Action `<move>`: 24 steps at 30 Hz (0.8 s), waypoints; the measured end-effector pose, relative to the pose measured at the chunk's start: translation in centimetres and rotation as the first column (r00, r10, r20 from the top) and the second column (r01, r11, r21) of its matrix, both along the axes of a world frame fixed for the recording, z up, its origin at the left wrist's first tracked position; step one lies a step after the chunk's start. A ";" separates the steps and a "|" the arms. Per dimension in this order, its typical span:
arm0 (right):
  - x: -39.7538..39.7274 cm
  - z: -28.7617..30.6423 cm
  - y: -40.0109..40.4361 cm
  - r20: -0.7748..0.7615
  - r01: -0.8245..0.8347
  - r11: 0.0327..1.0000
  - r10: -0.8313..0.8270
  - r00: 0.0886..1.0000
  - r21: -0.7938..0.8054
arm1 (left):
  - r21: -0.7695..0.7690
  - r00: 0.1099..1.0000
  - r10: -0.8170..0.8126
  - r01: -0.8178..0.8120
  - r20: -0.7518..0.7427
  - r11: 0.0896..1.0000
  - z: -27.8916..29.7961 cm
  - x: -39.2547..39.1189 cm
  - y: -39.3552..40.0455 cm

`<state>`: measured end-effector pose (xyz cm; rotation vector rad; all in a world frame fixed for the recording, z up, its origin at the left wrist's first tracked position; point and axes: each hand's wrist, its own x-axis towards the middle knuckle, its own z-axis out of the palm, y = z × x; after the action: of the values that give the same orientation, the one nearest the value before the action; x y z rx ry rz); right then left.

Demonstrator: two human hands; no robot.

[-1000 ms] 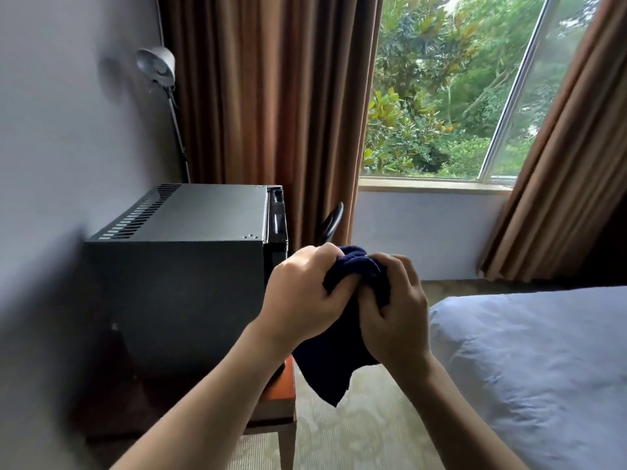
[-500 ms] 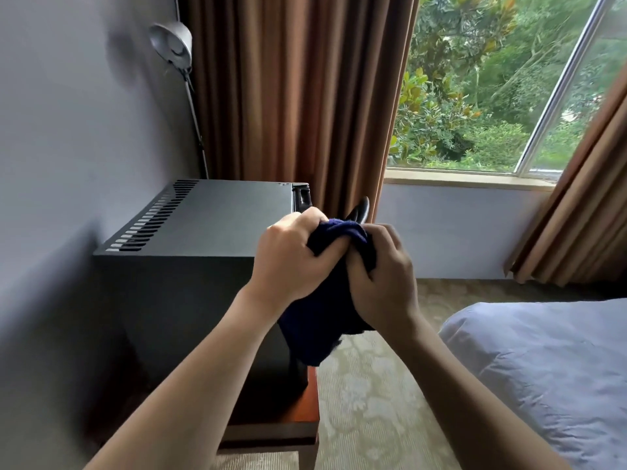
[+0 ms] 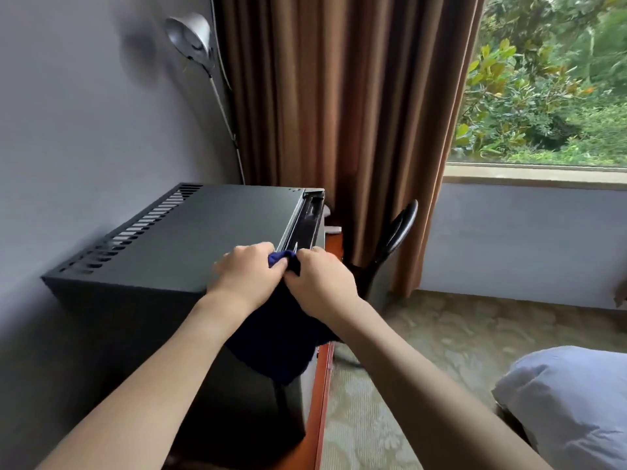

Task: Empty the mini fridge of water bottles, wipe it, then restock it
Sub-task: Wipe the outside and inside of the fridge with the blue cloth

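Note:
A black mini fridge (image 3: 190, 245) stands on a reddish wooden table (image 3: 322, 374) against the left wall. I see its top and side; its door faces right and its inside is hidden. No water bottles are in view. A dark blue cloth (image 3: 281, 340) hangs down in front of the fridge's near top corner. My left hand (image 3: 249, 274) and my right hand (image 3: 320, 283) both grip the cloth's bunched top edge, side by side and touching, just above the fridge's front edge.
A silver lamp (image 3: 190, 35) on a thin stalk leans behind the fridge. Brown curtains (image 3: 339, 113) hang beyond, with a black chair back (image 3: 397, 235) by them. A bed corner with grey bedding (image 3: 570, 401) sits at the lower right. Patterned carpet (image 3: 424, 361) lies between.
Both hands with the cloth have moved forward and left over the fridge's top front edge. The view has shifted left and closer to the fridge.

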<state>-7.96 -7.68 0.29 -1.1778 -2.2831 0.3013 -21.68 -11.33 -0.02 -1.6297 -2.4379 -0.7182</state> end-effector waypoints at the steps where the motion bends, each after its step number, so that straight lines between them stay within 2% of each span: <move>1: 0.0 0.1 1.0 0.016 -0.021 1.000 0.021 1.000 0.003 | -0.030 0.999 0.052 -0.052 0.000 0.998 0.3 0.3 0.6; 5: 0.0 -0.1 5.5 0.036 -0.079 0.997 0.078 0.996 0.027 | -0.066 0.979 0.202 -0.204 -0.039 0.977 0.6 2.2 3.9; 9: -0.5 -0.2 9.6 0.054 -0.146 0.985 0.142 0.988 0.089 | -0.116 0.942 0.303 -0.320 -0.143 0.940 0.6 3.0 7.3; 24: -4.1 0.4 24.0 0.193 -0.320 0.943 0.298 0.935 0.092 | -0.164 0.861 0.474 -0.502 -0.184 0.849 0.4 1.2 19.9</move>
<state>-12.04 16.27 0.74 -0.8083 -2.6051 0.1739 -20.52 8.61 0.38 -0.9779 -2.7215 -0.2686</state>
